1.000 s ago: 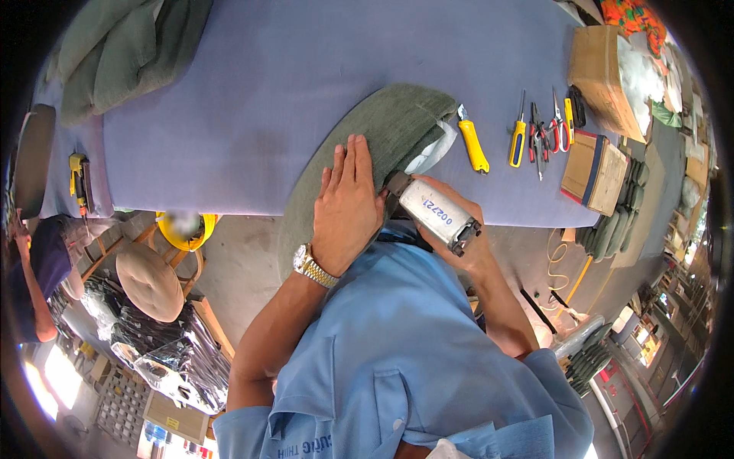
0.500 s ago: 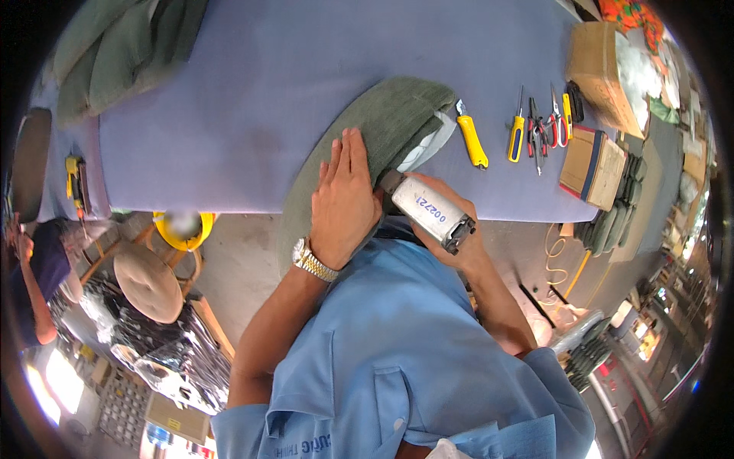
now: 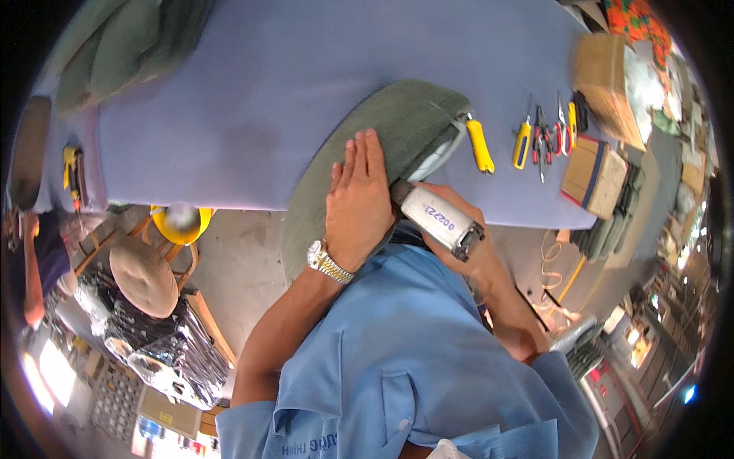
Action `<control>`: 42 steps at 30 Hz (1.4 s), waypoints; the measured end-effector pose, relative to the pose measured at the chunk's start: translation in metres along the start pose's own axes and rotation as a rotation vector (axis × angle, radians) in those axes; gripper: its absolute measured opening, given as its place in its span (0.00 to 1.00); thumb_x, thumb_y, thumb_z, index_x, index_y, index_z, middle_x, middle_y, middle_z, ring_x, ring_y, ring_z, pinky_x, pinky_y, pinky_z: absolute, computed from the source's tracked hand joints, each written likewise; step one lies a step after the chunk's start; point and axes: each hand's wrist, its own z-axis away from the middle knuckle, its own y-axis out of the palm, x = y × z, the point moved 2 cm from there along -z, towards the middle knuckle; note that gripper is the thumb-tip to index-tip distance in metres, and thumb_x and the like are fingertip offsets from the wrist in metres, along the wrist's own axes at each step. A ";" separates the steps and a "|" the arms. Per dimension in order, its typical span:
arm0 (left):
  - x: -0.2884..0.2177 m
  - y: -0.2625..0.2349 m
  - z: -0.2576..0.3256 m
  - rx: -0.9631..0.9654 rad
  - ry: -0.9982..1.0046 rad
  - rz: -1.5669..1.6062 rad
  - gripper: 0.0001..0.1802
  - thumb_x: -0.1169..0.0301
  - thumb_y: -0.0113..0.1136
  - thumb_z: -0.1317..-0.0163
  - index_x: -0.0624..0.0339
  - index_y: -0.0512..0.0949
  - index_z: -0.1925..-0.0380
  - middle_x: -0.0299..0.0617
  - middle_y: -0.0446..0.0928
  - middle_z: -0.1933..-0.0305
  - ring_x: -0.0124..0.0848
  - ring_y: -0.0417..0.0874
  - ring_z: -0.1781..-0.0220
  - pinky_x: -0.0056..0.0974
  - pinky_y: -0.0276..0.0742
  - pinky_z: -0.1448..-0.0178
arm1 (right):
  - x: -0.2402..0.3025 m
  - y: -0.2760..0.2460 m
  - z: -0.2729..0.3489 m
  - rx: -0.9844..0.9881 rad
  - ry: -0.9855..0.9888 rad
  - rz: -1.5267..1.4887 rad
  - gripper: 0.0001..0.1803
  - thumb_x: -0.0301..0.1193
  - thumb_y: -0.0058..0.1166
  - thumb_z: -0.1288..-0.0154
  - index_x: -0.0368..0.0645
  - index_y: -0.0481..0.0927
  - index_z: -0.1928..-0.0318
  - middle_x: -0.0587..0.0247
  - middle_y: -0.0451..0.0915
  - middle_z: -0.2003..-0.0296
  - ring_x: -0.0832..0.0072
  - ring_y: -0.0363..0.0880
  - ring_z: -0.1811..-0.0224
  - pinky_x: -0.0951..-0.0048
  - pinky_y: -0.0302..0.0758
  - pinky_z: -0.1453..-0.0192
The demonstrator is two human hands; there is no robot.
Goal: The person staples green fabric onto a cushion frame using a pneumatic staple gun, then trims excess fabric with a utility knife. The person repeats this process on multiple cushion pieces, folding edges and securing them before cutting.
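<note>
Curved dark green cushion (image 3: 417, 103): lies on the blue-covered surface (image 3: 229, 122), its near end reaching past the front edge toward the wearer's body. A pale lining (image 3: 437, 159) shows along its inner curve.

Left hand (image 3: 359, 210): laid flat on the cushion's top, fingers straight and close together, gripping nothing. Right hand (image 3: 461, 201): wrapped round a pale, blocky handheld tool (image 3: 436, 214), whose dark nose sits at the cushion's inner edge. From where I stand, contact there cannot be confirmed; the right fingertips are hidden.

Handling, judged by eye: cushion probably light, padded and soft on top, perhaps stiffer beneath; the fabric looks grippy rather than slippery, not fragile. Best hold seems a broad palm on the crown or a grasp at the outer rim, clear of the nose. Tool looks rigid and heavier; hold round the body.

Just right of the cushion's far end: yellow-handled cutter (image 3: 481, 148). Farther right of the cushion: screwdriver (image 3: 522, 144), pliers (image 3: 542, 145), red-handled scissors (image 3: 563, 136), then a cardboard box (image 3: 599, 73). Well left of the cushion, farther back: heaped green cushions (image 3: 130, 61).
</note>
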 end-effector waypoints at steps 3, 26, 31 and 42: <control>0.008 0.004 -0.004 -0.102 0.086 -0.078 0.39 0.72 0.58 0.36 0.71 0.59 0.25 0.67 0.68 0.26 0.58 0.73 0.26 0.59 0.72 0.28 | 0.004 0.010 0.002 -0.089 -0.033 0.074 0.33 0.27 0.65 0.43 0.40 0.78 0.34 0.51 0.86 0.47 0.66 0.86 0.45 0.68 0.78 0.38; -0.039 -0.041 -0.058 0.189 0.301 -0.046 0.46 0.66 0.69 0.39 0.62 0.59 0.23 0.68 0.67 0.27 0.61 0.79 0.33 0.54 0.80 0.35 | -0.092 -0.061 -0.054 -0.368 -0.294 0.125 0.35 0.29 0.74 0.38 0.30 0.71 0.35 0.54 0.84 0.52 0.72 0.83 0.60 0.70 0.80 0.57; 0.016 -0.037 -0.093 0.364 0.133 0.553 0.38 0.48 0.51 0.22 0.54 0.57 0.20 0.64 0.63 0.21 0.59 0.69 0.23 0.52 0.65 0.21 | -0.067 -0.064 -0.036 -0.182 0.042 -0.186 0.23 0.27 0.69 0.34 0.31 0.78 0.42 0.62 0.84 0.64 0.79 0.78 0.75 0.74 0.75 0.72; 0.021 0.000 -0.064 0.398 -0.003 0.332 0.42 0.37 0.27 0.20 0.47 0.44 0.16 0.53 0.36 0.12 0.50 0.32 0.11 0.61 0.33 0.13 | -0.079 -0.052 -0.038 -0.253 -0.034 -0.013 0.25 0.27 0.67 0.36 0.32 0.77 0.41 0.54 0.83 0.50 0.66 0.82 0.48 0.65 0.78 0.42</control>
